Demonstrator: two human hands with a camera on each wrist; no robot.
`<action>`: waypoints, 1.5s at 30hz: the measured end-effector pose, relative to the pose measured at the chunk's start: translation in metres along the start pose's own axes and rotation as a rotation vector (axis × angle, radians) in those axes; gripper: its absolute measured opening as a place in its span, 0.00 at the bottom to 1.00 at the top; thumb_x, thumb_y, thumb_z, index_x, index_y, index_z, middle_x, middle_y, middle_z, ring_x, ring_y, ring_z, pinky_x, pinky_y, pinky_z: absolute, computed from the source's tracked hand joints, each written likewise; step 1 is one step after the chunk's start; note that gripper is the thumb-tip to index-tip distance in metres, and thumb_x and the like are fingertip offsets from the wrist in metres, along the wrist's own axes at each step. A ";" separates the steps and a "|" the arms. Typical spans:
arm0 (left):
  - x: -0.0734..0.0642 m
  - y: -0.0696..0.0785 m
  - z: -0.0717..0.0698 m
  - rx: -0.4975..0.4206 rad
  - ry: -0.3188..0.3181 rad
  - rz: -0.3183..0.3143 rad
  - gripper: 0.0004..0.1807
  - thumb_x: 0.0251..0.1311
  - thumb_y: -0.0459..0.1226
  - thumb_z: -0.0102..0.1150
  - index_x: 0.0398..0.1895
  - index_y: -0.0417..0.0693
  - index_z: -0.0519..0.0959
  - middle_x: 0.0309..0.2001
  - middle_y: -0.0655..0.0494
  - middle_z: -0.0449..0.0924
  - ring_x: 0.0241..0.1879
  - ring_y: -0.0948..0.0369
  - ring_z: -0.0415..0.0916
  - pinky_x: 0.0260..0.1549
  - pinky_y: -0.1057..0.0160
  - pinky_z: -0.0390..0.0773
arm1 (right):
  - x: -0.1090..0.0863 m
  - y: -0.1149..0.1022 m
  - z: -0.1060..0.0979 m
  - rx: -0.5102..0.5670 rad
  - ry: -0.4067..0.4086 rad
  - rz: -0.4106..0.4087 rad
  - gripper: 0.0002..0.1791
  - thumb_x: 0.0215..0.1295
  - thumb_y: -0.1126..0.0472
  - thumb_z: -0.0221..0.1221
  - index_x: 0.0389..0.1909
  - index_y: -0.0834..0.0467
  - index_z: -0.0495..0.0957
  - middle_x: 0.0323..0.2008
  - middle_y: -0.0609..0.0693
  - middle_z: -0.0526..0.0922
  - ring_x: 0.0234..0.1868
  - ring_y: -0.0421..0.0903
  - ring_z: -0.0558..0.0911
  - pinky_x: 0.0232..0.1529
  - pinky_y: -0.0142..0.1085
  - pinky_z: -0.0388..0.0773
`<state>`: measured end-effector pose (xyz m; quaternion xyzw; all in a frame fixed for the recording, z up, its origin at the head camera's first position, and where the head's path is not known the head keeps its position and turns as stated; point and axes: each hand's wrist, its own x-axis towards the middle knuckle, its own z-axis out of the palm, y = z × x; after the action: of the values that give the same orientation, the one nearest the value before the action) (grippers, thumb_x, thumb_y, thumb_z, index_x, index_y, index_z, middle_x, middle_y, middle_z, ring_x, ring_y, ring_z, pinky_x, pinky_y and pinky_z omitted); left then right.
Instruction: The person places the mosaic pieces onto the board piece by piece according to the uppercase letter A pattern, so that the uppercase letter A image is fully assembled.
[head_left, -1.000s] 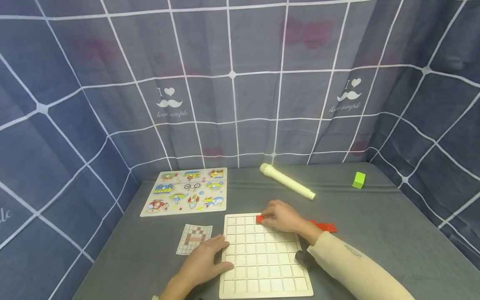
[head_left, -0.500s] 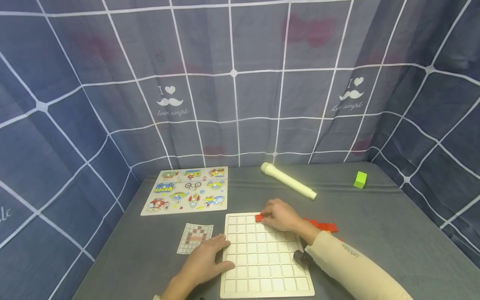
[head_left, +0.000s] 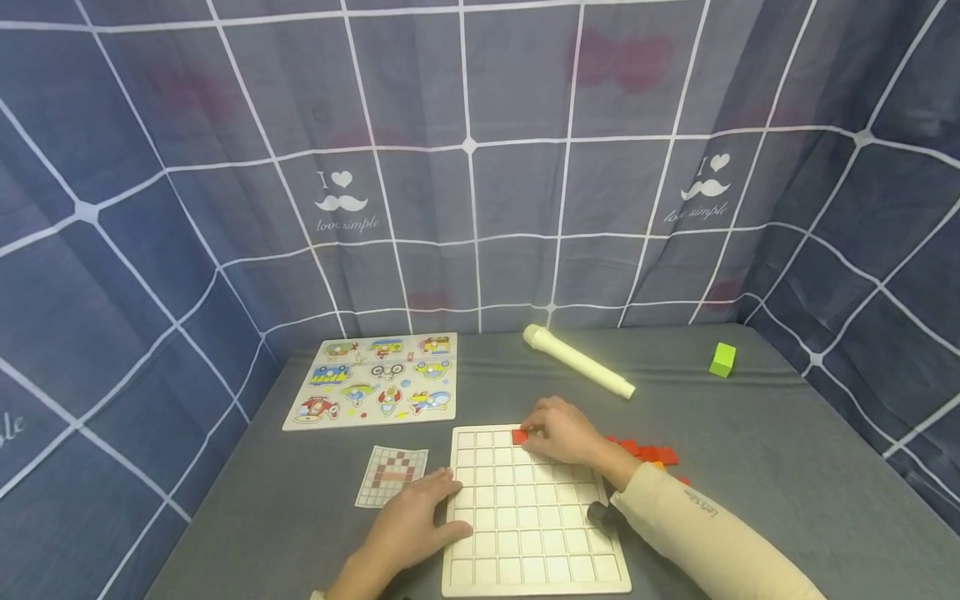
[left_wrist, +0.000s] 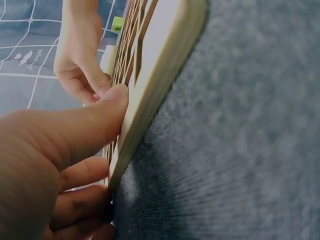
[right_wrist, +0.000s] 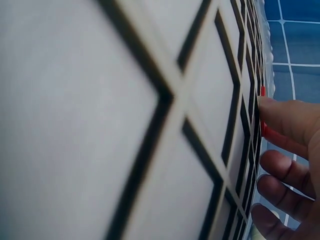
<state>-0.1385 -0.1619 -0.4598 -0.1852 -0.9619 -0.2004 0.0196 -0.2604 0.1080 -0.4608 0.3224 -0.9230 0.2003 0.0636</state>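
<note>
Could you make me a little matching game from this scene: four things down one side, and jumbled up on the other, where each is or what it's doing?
Things:
1. Left hand
2. Right hand
3. Cube
4. Card

Places and states:
A. Bright green, toward the far right of the table
B. Fingers at a red tile by the far edge of the board
C. Flat, printed with a pattern of small squares
D. Resting on the left edge of the board

Right pairs: 1-D, 2-B, 3-A, 4-C
</note>
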 end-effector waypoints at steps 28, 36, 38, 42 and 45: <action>0.010 0.008 -0.001 0.042 -0.007 0.027 0.32 0.55 0.56 0.65 0.58 0.47 0.78 0.65 0.48 0.75 0.64 0.48 0.73 0.63 0.43 0.72 | -0.019 0.051 -0.044 0.102 0.083 0.107 0.17 0.62 0.56 0.65 0.48 0.60 0.83 0.43 0.52 0.85 0.43 0.49 0.81 0.44 0.45 0.81; 0.005 0.004 -0.005 0.030 -0.002 0.032 0.31 0.55 0.55 0.66 0.57 0.47 0.78 0.65 0.47 0.76 0.63 0.47 0.74 0.62 0.43 0.73 | -0.062 0.095 -0.060 0.111 0.052 0.181 0.17 0.59 0.56 0.68 0.46 0.62 0.84 0.43 0.54 0.87 0.45 0.54 0.83 0.48 0.49 0.80; 0.003 0.004 -0.006 0.025 0.000 0.034 0.30 0.55 0.54 0.66 0.57 0.47 0.78 0.65 0.46 0.75 0.64 0.47 0.73 0.61 0.43 0.73 | -0.070 0.099 -0.060 0.111 0.027 0.180 0.17 0.58 0.55 0.68 0.45 0.61 0.85 0.42 0.53 0.87 0.44 0.52 0.82 0.47 0.45 0.80; 0.003 0.004 -0.007 0.026 -0.016 0.027 0.30 0.56 0.53 0.66 0.58 0.47 0.78 0.66 0.46 0.74 0.64 0.46 0.73 0.62 0.43 0.73 | -0.080 0.100 -0.060 0.128 0.006 0.164 0.17 0.56 0.53 0.70 0.43 0.60 0.86 0.39 0.49 0.85 0.39 0.45 0.80 0.41 0.36 0.77; 0.002 0.004 -0.008 0.019 -0.036 0.026 0.29 0.56 0.52 0.66 0.58 0.46 0.78 0.66 0.45 0.74 0.65 0.46 0.72 0.63 0.42 0.72 | -0.084 0.097 -0.058 0.135 0.015 0.139 0.17 0.56 0.54 0.70 0.42 0.59 0.87 0.37 0.48 0.85 0.38 0.42 0.78 0.38 0.33 0.74</action>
<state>-0.1387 -0.1605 -0.4507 -0.2012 -0.9614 -0.1878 0.0069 -0.2557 0.2487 -0.4607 0.2597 -0.9270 0.2685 0.0343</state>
